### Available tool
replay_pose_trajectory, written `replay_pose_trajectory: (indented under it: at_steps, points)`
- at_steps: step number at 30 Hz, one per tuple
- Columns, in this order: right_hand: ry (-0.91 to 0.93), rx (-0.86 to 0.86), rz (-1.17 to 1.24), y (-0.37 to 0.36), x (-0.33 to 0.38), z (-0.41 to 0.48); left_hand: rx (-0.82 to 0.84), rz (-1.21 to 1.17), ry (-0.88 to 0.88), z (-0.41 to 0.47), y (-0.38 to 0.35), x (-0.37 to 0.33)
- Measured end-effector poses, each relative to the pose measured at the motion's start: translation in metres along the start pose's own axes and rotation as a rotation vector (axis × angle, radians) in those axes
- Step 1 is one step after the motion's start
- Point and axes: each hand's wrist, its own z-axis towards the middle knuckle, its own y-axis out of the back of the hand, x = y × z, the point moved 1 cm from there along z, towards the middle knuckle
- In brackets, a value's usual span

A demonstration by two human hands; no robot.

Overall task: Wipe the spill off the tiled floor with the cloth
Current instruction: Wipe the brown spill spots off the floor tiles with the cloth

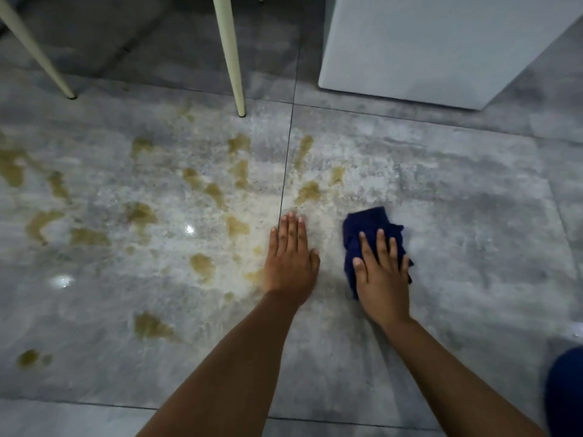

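A brownish-yellow spill (202, 190) lies in several blotches and smears across the grey tiled floor (457, 216), mostly left of a dark grout line. A crumpled dark blue cloth (369, 225) rests on the floor right of that line. My right hand (383, 272) presses flat on top of the cloth, fingers spread, covering its near half. My left hand (290, 260) lies flat on the bare floor beside it, fingers together, at the edge of the spill and holding nothing.
Two cream chair legs (232, 58) stand on the floor beyond the spill, one at far left (41, 58). A white cabinet or appliance (441, 48) sits at the back right. A dark blue object (568, 392) shows at the bottom right edge.
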Motion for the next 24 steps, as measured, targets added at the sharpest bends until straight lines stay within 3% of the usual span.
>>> replay_pose_trajectory:
  at_steps: [3, 7, 12, 17, 20, 24]
  points:
    - [0.172, 0.026, -0.04, 0.017, 0.01, 0.056, -0.086, -0.087, 0.131, 0.009, -0.001, -0.019]
    - [0.258, 0.046, -0.061, 0.039, -0.002, 0.119, -0.118, -0.098, 0.259, 0.022, -0.009, -0.032]
    - [0.506, 0.085, -0.115, 0.036, -0.041, 0.102, -0.136, -0.08, 0.4, 0.015, -0.02, -0.04]
    - [0.808, 0.169, -0.122, 0.026, 0.027, 0.121, -0.117, -0.044, 0.434, 0.012, -0.023, -0.034]
    - [0.722, 0.128, -0.104, 0.027, 0.052, 0.17, -0.087, -0.048, 0.435, 0.009, -0.024, -0.043]
    - [0.435, -0.009, -0.062, 0.045, 0.01, 0.228, -0.07, -0.031, 0.429, 0.031, -0.023, -0.044]
